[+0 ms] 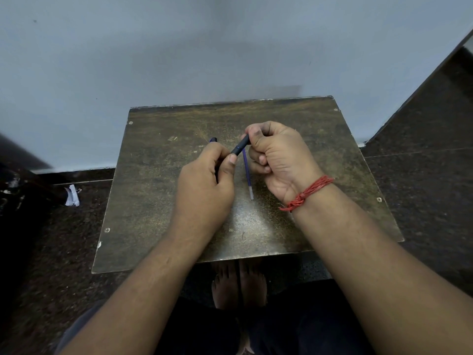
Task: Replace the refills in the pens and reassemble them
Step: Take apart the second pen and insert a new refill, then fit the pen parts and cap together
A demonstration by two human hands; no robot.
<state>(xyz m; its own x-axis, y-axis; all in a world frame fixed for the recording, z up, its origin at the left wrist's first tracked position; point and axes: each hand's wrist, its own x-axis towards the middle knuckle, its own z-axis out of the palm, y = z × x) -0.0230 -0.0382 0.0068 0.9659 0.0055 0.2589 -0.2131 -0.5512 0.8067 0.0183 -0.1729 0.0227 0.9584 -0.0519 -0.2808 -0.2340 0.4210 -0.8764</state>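
Observation:
A dark pen barrel (240,147) spans the gap between both hands above the small brown table (158,201). My left hand (204,190) grips its lower end with thumb and fingers. My right hand (276,160), with a red thread at the wrist, pinches its upper end. A thin blue refill (247,175) with a clear end lies on the table just below the barrel, between the hands. A blue pen part (213,140) pokes out beyond my left fingers; how it is held is hidden.
The table stands against a pale grey wall (230,47). Dark speckled floor lies on both sides. A crumpled white scrap (72,196) sits on the floor at the left. Bare feet (239,285) show below the table's near edge.

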